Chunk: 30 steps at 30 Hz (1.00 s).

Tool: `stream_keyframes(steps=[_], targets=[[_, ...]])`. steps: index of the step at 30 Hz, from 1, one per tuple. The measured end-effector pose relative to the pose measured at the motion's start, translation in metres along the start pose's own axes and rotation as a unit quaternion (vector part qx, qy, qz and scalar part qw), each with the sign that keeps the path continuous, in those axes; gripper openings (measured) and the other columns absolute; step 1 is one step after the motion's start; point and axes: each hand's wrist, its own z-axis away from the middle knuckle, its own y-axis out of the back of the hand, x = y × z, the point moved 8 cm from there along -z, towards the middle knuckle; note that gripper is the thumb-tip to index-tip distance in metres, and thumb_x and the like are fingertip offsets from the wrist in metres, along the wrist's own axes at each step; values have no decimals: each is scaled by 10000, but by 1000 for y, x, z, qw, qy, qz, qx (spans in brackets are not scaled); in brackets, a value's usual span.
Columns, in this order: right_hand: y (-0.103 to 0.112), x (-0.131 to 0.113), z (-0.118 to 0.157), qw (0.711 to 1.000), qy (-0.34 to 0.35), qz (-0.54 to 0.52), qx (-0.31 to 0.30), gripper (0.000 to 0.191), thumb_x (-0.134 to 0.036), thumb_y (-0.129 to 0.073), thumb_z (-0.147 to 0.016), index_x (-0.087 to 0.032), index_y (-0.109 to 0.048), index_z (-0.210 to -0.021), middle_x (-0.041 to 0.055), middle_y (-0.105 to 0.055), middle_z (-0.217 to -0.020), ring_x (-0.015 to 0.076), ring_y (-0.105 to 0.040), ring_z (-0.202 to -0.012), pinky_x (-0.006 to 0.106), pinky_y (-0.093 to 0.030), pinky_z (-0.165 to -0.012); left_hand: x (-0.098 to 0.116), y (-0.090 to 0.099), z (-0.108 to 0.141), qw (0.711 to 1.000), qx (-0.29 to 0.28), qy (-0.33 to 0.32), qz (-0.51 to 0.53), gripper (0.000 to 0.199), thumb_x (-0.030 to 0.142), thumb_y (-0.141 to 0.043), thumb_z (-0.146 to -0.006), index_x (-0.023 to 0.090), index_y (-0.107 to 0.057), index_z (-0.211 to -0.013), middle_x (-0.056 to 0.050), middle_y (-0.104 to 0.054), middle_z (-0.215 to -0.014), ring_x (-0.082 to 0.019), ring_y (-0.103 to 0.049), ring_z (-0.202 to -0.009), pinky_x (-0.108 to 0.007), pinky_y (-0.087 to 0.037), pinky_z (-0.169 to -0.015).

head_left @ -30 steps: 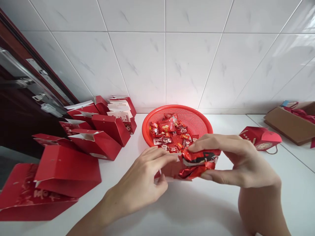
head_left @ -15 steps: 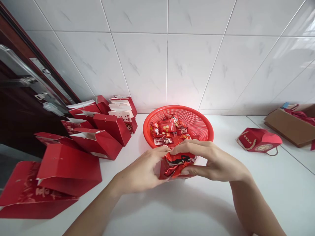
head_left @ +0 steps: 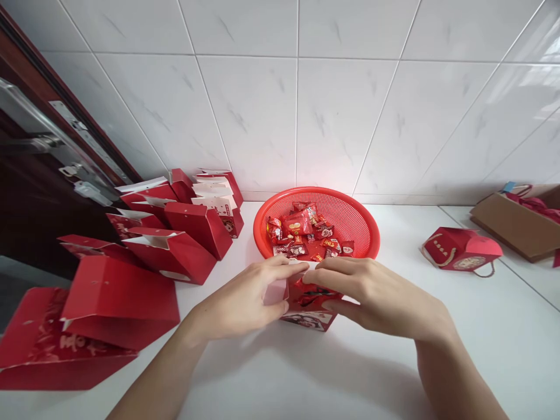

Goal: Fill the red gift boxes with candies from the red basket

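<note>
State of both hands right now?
Left hand: holding the box at its left side.
Right hand: over the red packet inside; grip cannot be told.

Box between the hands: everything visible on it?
The box looks like folded card: red, with white-and-dark printing on its near face and a pale flap at the left. Its top is open, shiny red wrapping inside. It sits roughly upright, nearer the camera than the red basket; whether its base touches the counter is unclear. The left hand grips its left side; the right hand covers much of the right.
</note>
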Motion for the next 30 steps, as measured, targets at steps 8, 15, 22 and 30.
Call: stream_keyframes(steps=[8, 15, 22, 30], targets=[[-14, 1, -13, 997, -55, 46, -19, 204, -281, -725, -971, -187, -679, -1146, 56, -695, -991, 178, -633, -736, 282, -452, -560, 7, -3, -1, 999, -24, -29, -24, 716, 81, -631, -847, 380, -582, -1495, 0, -672, -1455, -256, -644, -1327, -361, -510, -1128], [-2, 7, 2, 997, -47, -47, -24, 303, -178, -548, -1034, -204, -609, -1330, 105, -679, -1147, 203, -687, -884, 319, -564, -712, 1, -5, 4, 997, -36, 15, -62, 725, 129, -645, -858, 357, -537, -1537, -15, -604, -1539, -285, -591, -1390, -400, -497, -1153], [0, 3, 0, 991, -51, -125, 9, 272, -223, -633, -1009, -213, -584, -1276, 63, -728, -1080, 173, -675, -835, 276, -520, -685, 7, -5, 1, 998, -46, 9, -30, 583, 190, -670, -891, 380, -622, -1441, 23, -693, -1402, -233, -671, -1256, -313, -544, -1044], [-23, 6, -10, 990, -131, 25, -43, 114, -97, -578, -930, -180, -651, -957, 19, -664, -794, 142, -492, -606, 274, -290, -540, 5, -3, 1, 998, -32, 10, -51, 656, 161, -672, -845, 295, -601, -1483, -9, -658, -1483, -265, -604, -1374, -342, -498, -1123]])
